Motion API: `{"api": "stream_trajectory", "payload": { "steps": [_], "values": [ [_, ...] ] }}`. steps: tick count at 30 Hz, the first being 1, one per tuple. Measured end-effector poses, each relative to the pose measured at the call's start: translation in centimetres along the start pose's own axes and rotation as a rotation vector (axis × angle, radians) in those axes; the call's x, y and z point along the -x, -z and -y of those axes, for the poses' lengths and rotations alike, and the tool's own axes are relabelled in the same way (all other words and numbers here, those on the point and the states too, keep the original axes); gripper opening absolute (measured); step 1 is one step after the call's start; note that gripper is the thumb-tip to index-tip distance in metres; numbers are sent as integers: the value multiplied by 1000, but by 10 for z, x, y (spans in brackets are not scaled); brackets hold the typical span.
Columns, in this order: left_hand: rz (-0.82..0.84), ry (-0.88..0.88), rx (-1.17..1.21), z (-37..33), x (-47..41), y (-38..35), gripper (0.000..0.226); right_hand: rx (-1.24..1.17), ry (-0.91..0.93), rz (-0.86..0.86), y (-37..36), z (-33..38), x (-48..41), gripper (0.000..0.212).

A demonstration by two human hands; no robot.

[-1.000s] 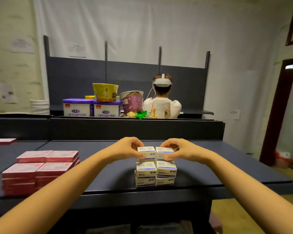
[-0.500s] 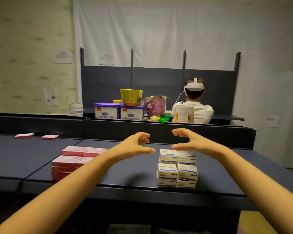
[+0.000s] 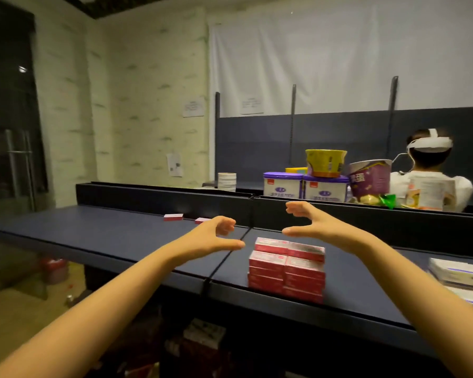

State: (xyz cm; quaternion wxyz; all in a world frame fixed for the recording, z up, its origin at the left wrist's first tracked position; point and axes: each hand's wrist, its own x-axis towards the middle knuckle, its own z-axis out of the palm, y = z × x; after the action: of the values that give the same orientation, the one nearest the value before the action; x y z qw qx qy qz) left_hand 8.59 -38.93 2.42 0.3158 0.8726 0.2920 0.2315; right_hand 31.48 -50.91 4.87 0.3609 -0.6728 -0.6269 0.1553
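Red, white-labelled boxes [image 3: 286, 268] stand stacked 2 wide near left hand [image 3: 216, 237] and right hand [image 3: 310, 223], grips apart.

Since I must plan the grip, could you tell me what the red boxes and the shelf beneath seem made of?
The red boxes: probably thin cardboard, slightly glossy, given crisp folded edges. The shelf: likely painted metal, matte dark blue, given thin edge and panel seam.
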Motion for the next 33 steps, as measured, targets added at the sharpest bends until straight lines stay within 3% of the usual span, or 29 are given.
{"api": "stream_trajectory", "payload": {
  "steps": [7,14,33],
  "values": [
    [-32,69,-77,121,29,109,64,-101,96,57,-120,70,-94,74],
    [-72,133,-27,204,15,158,68,-122,38,148,-203,78,-167,77],
    [-11,85,-5,307,-184,185,78,-28,-236,35,-200,-13,-327,77]
  ]
}}
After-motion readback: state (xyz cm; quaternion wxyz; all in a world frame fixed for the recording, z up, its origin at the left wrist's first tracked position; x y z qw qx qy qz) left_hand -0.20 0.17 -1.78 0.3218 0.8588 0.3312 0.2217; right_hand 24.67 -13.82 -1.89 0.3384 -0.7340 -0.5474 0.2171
